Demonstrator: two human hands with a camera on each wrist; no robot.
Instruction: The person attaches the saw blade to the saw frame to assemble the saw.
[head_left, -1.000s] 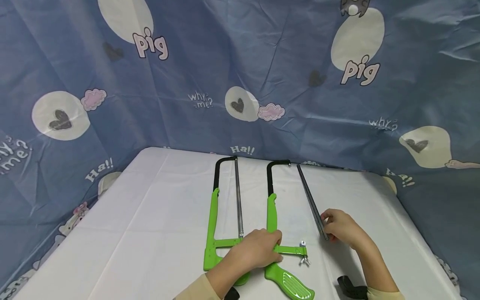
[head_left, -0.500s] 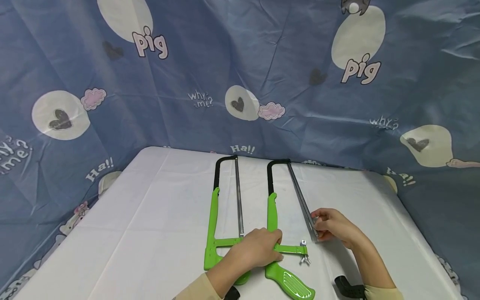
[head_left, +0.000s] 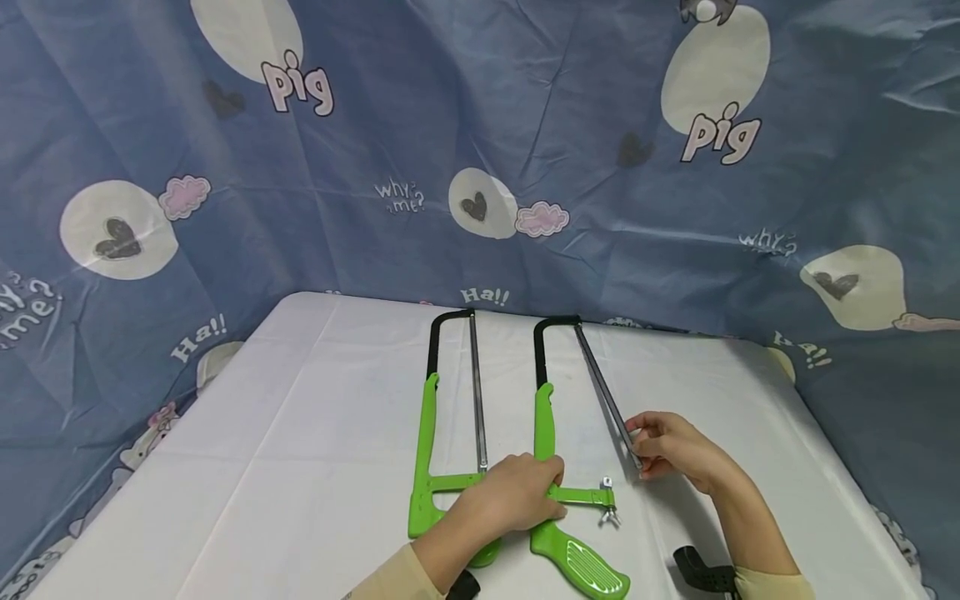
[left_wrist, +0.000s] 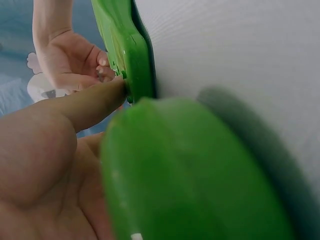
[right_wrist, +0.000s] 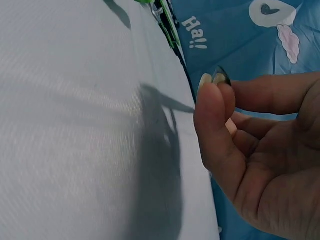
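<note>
— What's changed since a second ago?

— The loose saw blade (head_left: 603, 390). Its far tip lay off to the right of the right-hand hacksaw (head_left: 558, 467) then; now it meets the black front corner of that frame, and the near end has swung in toward the frame's cross arm. The right hand (head_left: 671, 450) pinches that near end between thumb and fingertips, and the blade slants up off the table (head_left: 285, 467) there.

— And the other hand?

— The left hand (head_left: 513, 504) hasn't moved. It lies on the green cross arm where it joins the handle, fingers curled over it, pressing the frame down. The wrist camera shows a finger laid along the green plastic.

— How far is the blade from its post?

— The wing nut (head_left: 609, 518) and post at the end of the cross arm sit just left of the pinched end, apart from it.

— Anything else around?

— The left-hand hacksaw (head_left: 442, 433), blade already fitted, lies just beside the other, its handle partly hidden under the left forearm. Beyond the table hangs the blue cartoon cloth (head_left: 480, 142)
</note>
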